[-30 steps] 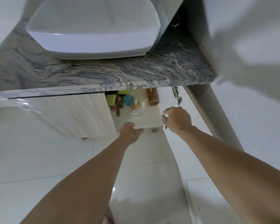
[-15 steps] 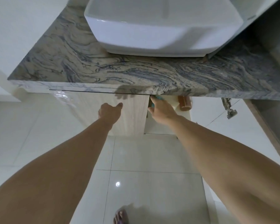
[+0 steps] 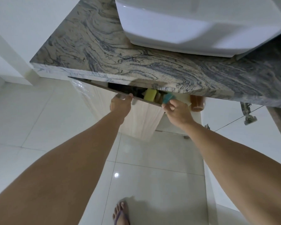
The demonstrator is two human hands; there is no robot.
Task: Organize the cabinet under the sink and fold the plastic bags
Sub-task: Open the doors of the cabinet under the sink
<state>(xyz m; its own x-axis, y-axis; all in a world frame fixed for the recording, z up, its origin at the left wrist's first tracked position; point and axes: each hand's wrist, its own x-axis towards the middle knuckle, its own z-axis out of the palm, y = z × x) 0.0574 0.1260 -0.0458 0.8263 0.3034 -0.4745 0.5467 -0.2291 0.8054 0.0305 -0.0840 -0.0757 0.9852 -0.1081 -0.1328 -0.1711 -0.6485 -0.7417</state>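
The pale wood cabinet door (image 3: pixel 146 120) under the marble countertop (image 3: pixel 120 59) stands ajar, its top edge tilted out. My left hand (image 3: pixel 120 105) hooks its fingers over that top edge. My right hand (image 3: pixel 177 111) curls its fingers at the door's upper right corner, right below a teal item (image 3: pixel 168 97). A yellow item (image 3: pixel 150 95) shows in the dark gap behind the door. A brown bottle (image 3: pixel 197 103) stands in the open right half of the cabinet. No plastic bags are in view.
A white basin (image 3: pixel 201 25) sits on the countertop. Metal hinges (image 3: pixel 248 114) hang at the right, beside the cabinet's side wall. Glossy white floor tiles (image 3: pixel 152 176) lie below, with my sandalled foot (image 3: pixel 121 213) at the bottom. Clear film (image 3: pixel 79 88) clings to the door's left end.
The left door was shut; now it is ajar. My left hand has moved onto its top edge, and my right hand stays at its right corner. The view has shifted left.
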